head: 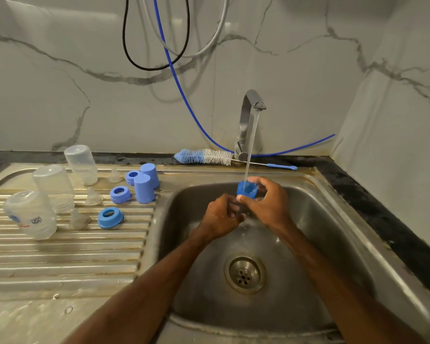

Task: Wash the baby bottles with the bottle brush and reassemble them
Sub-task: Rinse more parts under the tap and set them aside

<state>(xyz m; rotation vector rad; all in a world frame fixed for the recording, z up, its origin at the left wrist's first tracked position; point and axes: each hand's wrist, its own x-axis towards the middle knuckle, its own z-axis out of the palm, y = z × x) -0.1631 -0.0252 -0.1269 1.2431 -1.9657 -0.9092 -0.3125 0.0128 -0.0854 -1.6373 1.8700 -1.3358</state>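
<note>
Gripping the blue cap [245, 190] upright, mouth up, in right hand [267, 203]

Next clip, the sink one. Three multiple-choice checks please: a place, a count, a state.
1. Where does the bottle brush lie?
A) in the basin
B) on the counter by the tap
C) inside a bottle

2. How many clear bottles stand on the drainboard?
A) three
B) one
C) five

3. What is the tap's state?
A) off
B) covered
C) running

Answers: 1 B, it lies by the tap's base; 2 A, three stand mouth down; 3 C, water streams onto the blue cap that the right hand holds.
</note>
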